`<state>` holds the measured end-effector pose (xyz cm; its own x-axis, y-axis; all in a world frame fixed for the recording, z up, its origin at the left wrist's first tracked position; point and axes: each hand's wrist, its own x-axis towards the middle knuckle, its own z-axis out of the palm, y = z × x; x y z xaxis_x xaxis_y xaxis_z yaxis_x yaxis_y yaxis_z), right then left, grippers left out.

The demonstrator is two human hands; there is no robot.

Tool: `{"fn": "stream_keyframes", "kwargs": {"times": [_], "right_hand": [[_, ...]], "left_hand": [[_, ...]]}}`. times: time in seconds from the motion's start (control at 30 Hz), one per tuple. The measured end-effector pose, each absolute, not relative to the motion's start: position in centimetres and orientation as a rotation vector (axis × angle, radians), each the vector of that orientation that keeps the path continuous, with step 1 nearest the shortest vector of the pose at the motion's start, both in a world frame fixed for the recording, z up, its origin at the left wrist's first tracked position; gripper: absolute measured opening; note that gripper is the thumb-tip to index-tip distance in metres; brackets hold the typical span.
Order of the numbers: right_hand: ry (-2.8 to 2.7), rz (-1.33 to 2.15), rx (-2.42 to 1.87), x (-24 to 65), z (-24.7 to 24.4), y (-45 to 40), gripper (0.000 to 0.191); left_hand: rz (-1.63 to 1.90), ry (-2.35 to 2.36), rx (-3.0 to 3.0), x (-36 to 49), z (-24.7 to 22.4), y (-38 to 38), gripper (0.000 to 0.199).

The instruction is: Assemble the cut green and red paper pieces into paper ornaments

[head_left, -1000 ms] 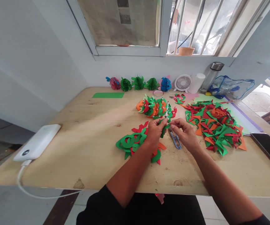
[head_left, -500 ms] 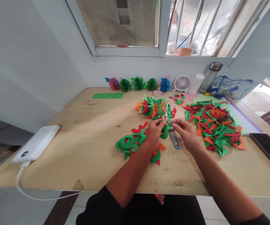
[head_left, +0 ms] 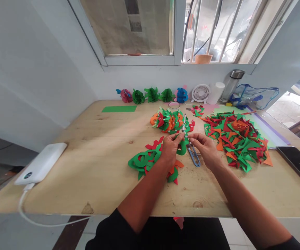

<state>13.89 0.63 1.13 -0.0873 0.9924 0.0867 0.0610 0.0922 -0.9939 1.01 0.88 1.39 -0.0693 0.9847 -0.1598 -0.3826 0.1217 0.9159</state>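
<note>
My bare left forearm (head_left: 144, 194) angles from a black fabric sleeve (head_left: 113, 225) toward one o'clock, my right (head_left: 239, 196) toward eleven. My left hand (head_left: 170, 149) pinches, thumb uppermost; at its three o'clock, just apart, my right hand (head_left: 204, 147) curls its fingers inward, thumb alongside.

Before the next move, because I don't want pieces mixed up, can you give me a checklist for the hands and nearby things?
1. Left hand pinching the green paper piece: ok.
2. Right hand holding something: cannot tell; its fingertips are close beside that piece.
3. Blue snips set down on the table: ok.
4. Loose cut-outs fully in view: not ok; the left forearm hides part.
5. Scrap pile apart from those cut-outs: ok.
</note>
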Motion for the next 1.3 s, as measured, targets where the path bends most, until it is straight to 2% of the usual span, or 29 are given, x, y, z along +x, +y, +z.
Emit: {"fn": "stream_keyframes", "kwargs": {"times": [0.77, 1.3], "right_hand": [[-1.218, 1.357, -1.103, 13.8, 1.4, 0.4, 0.025], [-1.305, 1.216, -1.165, 14.0, 1.3, 0.7, 0.027]], "left_hand": [[1.369, 1.114, 0.837, 1.1, 0.9, 0.8, 0.034], [1.333, 1.012, 0.732, 1.3, 0.2, 1.2, 0.037]]}}
